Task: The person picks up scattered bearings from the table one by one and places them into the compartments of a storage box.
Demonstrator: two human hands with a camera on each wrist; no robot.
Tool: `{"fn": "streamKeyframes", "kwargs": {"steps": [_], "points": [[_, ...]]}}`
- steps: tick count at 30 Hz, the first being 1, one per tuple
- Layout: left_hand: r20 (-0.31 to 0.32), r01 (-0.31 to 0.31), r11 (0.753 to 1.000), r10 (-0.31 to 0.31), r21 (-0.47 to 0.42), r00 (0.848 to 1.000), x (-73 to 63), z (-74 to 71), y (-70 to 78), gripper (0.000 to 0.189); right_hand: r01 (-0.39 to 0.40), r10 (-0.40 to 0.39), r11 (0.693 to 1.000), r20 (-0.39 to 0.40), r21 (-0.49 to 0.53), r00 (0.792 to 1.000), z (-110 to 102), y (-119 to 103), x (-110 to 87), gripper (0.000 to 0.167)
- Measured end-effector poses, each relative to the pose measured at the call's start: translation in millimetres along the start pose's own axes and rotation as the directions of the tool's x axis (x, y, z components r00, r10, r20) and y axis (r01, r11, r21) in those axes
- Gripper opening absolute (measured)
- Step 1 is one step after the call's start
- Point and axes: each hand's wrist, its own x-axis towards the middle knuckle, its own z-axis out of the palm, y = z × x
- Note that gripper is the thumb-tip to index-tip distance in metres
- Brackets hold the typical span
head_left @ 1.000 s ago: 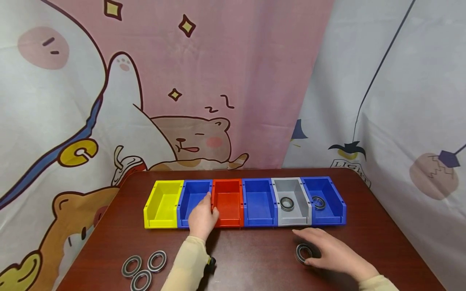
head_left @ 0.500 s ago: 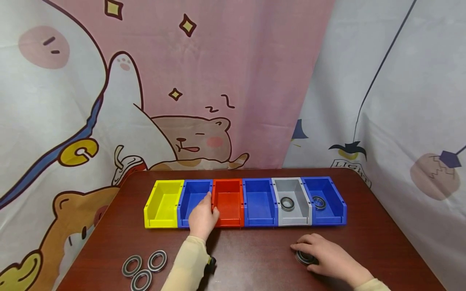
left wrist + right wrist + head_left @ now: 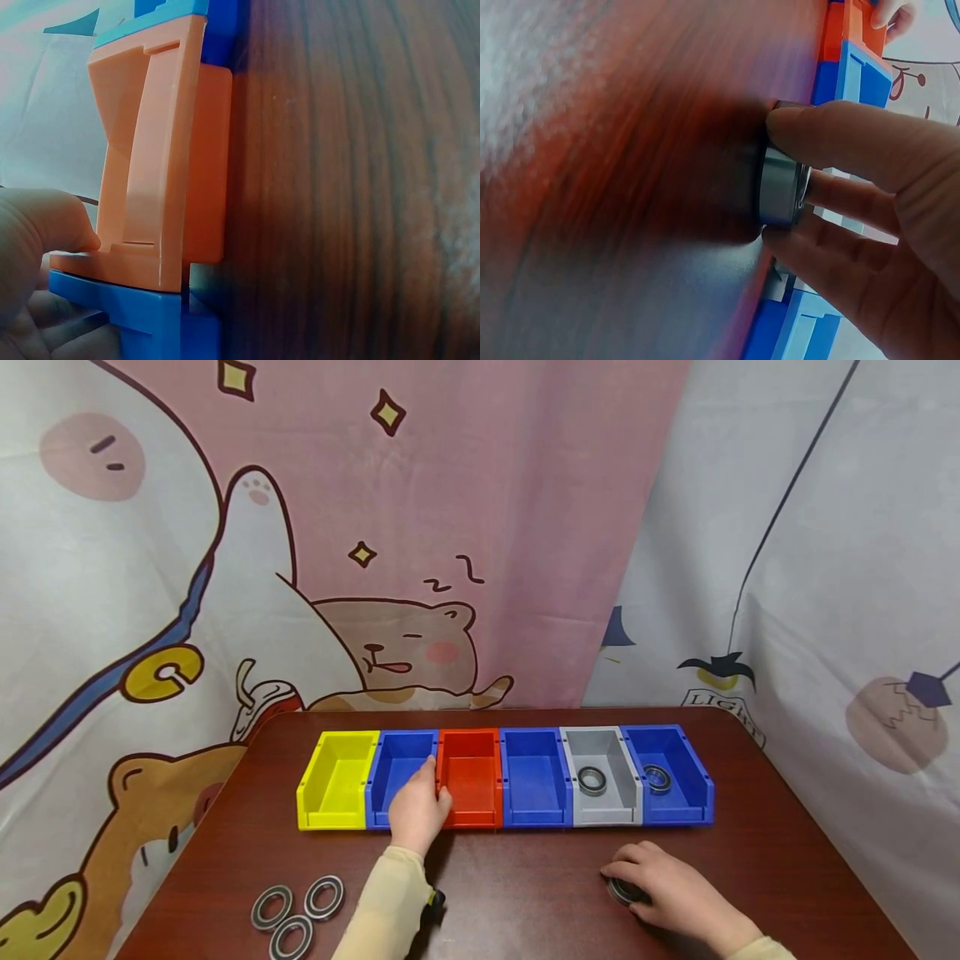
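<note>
My right hand [image 3: 671,889] pinches a metal ball bearing [image 3: 778,187] between thumb and fingers, low over the table at front right; in the head view the hand partly covers the bearing. My left hand [image 3: 417,810] grips the wall between the red bin [image 3: 471,781] and the blue bin [image 3: 397,768] to its left. In the left wrist view the thumb [image 3: 64,221] lies inside the red bin, the other fingers on the blue bin's side. One bearing [image 3: 592,781] lies in the grey bin [image 3: 607,817], another bearing [image 3: 657,778] in the rightmost blue bin [image 3: 678,814].
Three loose bearings [image 3: 291,937] lie together on the brown table [image 3: 525,893] at front left. A yellow bin [image 3: 337,777] ends the joined row on the left; another blue bin [image 3: 534,781] sits between red and grey. A printed curtain [image 3: 555,527] hangs behind the table.
My right hand has closed its fingers round the bearing that lay beneath it on the table. My left hand has stayed on the bin wall.
</note>
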Motion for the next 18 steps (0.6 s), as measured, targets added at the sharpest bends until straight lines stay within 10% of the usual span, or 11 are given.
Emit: {"fn": "streamKeyframes", "kwargs": {"steps": [10,18], "points": [[0.001,0.0,1.0,0.0,-0.004,1.0,-0.4,0.9,-1.1,0.053,-0.072,0.069,0.994,0.044,0.076,0.997,-2,-1,4.1,0.04],[-0.008,-0.001,1.0,0.001,-0.005,1.0,-0.7,0.9,-0.8,0.053,0.016,-0.007,0.997,-0.127,0.076,0.992,1,-5,17.9,0.046]]}}
